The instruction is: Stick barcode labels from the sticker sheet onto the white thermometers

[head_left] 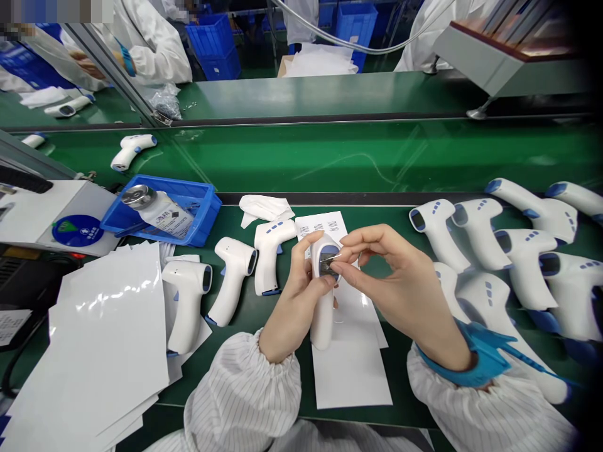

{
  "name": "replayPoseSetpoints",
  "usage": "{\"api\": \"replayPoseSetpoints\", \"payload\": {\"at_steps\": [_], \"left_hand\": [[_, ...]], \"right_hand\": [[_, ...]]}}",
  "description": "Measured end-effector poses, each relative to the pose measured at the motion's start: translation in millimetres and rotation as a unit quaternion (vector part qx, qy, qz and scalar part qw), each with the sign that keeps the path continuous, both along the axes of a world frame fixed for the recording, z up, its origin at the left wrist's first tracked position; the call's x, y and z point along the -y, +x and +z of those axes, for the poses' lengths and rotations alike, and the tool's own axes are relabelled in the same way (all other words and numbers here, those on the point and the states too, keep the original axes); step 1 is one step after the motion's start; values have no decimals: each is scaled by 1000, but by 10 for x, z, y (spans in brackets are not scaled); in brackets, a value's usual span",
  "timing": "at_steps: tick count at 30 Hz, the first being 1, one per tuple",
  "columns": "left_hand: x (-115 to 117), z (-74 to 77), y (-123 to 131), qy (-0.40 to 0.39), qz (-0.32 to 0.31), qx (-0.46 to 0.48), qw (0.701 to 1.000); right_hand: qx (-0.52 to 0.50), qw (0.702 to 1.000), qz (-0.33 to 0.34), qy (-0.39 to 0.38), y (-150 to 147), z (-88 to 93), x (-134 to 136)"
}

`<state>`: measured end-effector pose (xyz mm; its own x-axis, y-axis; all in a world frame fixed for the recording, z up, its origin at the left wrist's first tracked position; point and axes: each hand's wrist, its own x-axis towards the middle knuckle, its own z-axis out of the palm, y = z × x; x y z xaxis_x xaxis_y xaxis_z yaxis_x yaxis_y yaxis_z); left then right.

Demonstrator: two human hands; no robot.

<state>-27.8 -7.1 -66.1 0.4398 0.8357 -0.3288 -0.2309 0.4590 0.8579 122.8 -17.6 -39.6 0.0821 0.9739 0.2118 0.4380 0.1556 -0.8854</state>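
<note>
My left hand (299,285) grips a white infrared thermometer (322,323) upright, its display facing me. Thumb and fingers of my right hand (396,276) are pinched at that display on a thin, clear piece that looks like film (328,263); its exact shape is hard to make out. Beneath both hands lie white sheets of paper (351,376), one of them printed. Just left of my left hand, a thermometer (271,254) stands out with blue buttons, beside another thermometer (233,276) and a third thermometer (187,301) resting on paper.
Several thermometers (527,263) crowd the right side, partly under my right forearm. At left are a blue tray (206,220) with a metal-capped bottle (162,210), stacked glossy sheets (113,326) and a white device (61,213). A green conveyor belt (292,157) crosses behind; co-workers sit beyond.
</note>
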Motion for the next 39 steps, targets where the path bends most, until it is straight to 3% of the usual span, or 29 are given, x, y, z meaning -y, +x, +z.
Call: {"api": "replayPoseSetpoints", "payload": {"at_steps": [8, 22, 30, 33, 39], "left_hand": [[21, -9, -8, 27, -21, -58, 998], [12, -7, 5, 28, -28, -42, 998], [19, -1, 1, 33, -25, -53, 998], [39, 16, 23, 46, 4, -41, 998], [58, 58, 106, 162, 79, -110, 977]], "right_hand": [[-133, 990, -25, -25, -8, -38, -71], [-136, 990, -40, -6, -7, -67, -58], [-92, 994, -53, 2, -12, -56, -40], [-49, 997, -62, 16, -49, -44, 0], [34, 992, -88, 87, -138, -31, 85]]}}
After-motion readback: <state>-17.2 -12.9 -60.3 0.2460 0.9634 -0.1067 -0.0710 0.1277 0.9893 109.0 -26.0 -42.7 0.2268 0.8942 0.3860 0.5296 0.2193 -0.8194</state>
